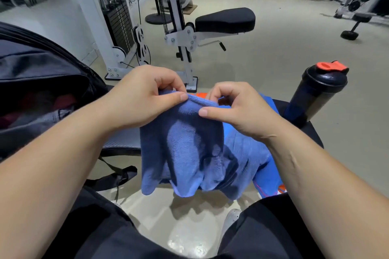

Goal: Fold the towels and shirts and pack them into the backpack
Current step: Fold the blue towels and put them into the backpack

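Note:
A blue towel (189,149) hangs in front of me, held up by its top edge. My left hand (145,99) pinches that edge between thumb and curled fingers. My right hand (237,109) pinches the same edge a little to the right. The towel's lower folds droop over the front of a black bench (122,143). Under and behind the towel lies a bright blue garment with orange trim (269,183). The dark backpack (42,82) stands open at the left, with something reddish inside.
A black shaker bottle with a red cap (315,92) stands on the bench's right end. A backpack strap (113,176) hangs below the bench. White gym machines (185,33) stand on the grey floor ahead. My dark-clad legs and a white shoe (231,216) fill the bottom.

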`<state>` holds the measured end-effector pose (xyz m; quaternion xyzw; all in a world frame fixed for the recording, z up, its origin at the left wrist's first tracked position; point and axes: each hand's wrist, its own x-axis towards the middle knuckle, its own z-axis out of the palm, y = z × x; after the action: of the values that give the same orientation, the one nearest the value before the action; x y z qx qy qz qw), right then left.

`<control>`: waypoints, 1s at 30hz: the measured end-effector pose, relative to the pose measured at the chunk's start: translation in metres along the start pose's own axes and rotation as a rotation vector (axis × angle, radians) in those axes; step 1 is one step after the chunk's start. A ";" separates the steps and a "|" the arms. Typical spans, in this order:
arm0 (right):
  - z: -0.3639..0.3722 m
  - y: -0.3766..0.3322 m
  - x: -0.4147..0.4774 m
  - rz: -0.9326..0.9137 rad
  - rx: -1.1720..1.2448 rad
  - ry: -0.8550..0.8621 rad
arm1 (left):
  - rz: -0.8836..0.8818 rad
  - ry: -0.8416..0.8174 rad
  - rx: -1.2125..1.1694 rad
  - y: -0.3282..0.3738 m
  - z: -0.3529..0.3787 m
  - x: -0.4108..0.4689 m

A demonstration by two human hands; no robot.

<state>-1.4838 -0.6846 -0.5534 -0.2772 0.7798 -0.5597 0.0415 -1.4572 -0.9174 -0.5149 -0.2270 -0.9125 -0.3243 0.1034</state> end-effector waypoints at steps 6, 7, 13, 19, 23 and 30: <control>-0.018 0.011 -0.013 0.080 -0.108 -0.007 | -0.065 0.069 0.067 -0.016 0.009 -0.001; -0.024 0.015 -0.015 0.109 -0.126 -0.019 | -0.087 0.077 0.076 -0.020 0.011 -0.001; -0.064 0.026 -0.038 0.391 -0.457 -0.277 | -0.256 -0.251 0.090 -0.044 0.018 -0.007; -0.090 0.002 -0.059 0.605 -0.084 -0.558 | -0.275 -0.936 -0.171 -0.036 0.012 -0.002; -0.102 0.023 -0.047 0.548 -0.085 -0.289 | -0.250 -0.717 -0.217 -0.051 0.026 0.013; -0.086 0.094 -0.030 0.606 0.207 0.239 | -0.469 -0.452 -0.239 -0.090 0.091 0.030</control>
<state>-1.5270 -0.5768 -0.6132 0.0402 0.7651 -0.6267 0.1422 -1.5303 -0.9109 -0.6237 -0.0879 -0.8952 -0.3852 -0.2061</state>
